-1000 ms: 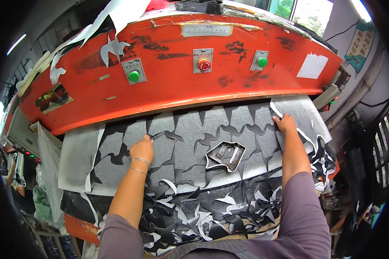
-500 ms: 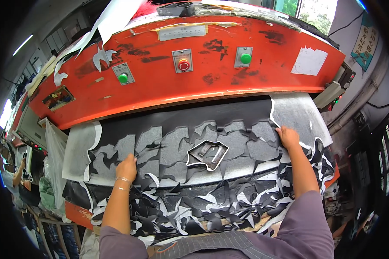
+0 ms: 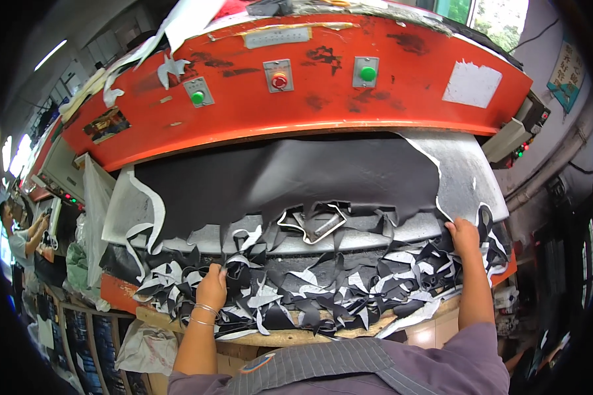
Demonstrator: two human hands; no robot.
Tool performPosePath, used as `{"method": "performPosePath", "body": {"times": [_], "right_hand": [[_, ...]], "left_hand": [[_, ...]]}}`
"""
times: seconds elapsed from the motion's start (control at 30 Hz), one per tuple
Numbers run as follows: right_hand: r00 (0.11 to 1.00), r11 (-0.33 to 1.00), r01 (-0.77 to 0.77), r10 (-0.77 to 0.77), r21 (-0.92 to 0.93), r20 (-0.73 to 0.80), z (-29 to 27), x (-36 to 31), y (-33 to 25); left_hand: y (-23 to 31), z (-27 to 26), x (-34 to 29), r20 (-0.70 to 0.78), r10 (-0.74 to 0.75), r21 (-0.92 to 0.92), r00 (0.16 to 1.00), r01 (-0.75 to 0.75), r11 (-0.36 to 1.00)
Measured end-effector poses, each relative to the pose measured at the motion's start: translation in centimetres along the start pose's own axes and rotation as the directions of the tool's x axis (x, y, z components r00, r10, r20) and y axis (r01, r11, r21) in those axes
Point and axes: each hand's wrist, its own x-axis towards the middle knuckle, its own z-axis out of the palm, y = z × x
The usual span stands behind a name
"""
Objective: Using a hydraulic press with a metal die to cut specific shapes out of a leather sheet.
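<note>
A black leather-like sheet with a pale underside lies over the cutting bed, its near edge cut into ragged strips. My left hand is closed on a strip at the left, low over the heap of scraps. At the right, my right hand grips the sheet's near right edge. Between the hands, a metal cutting die with an angular outline rests on the bed, its far side partly covered by strips of the sheet.
Black and white offcuts pile along the near edge. The red press beam spans the far side, carrying two green buttons and a red one. Pale bed surface shows at the right. Another person stands far left.
Both hands have come nearer to me, drawing the sheet along. Uncut black material now covers the bed where cut-out openings were. The die sits slightly nearer the top of the view.
</note>
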Motion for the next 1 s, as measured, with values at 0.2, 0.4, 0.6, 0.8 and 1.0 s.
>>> {"method": "performPosePath", "body": {"times": [0.2,0.4,0.6,0.8,1.0], "right_hand": [[0.887,0.822,0.459,-0.407,0.336,-0.216,-4.8,-1.0,-12.0],[0.551,0.462,0.798,-0.819,0.387,-0.159,-3.3,-2.6,-27.2],[0.517,0.48,0.822,-0.855,0.307,-0.046,-0.2,-2.8,-28.1],[0.345,0.369,0.631,-0.921,0.682,0.179,-3.9,-8.2,-23.3],[0.841,0.802,0.538,-0.533,0.259,-0.094,-1.3,-2.9,-23.5]], "left_hand": [[-2.4,-4.0,-2.1,0.022,-0.012,-0.201,1.0,0.016,0.979],[-3.9,-2.1,-0.5,0.063,0.058,0.128,0.996,-0.066,0.99],[-5.1,-4.4,-2.0,0.366,0.064,0.136,0.928,-0.122,0.983],[-10.4,-10.5,1.1,0.305,0.097,-0.338,0.947,0.012,0.941],[-1.1,-7.0,10.4,0.149,0.484,-0.433,0.862,-0.383,0.816]]}}
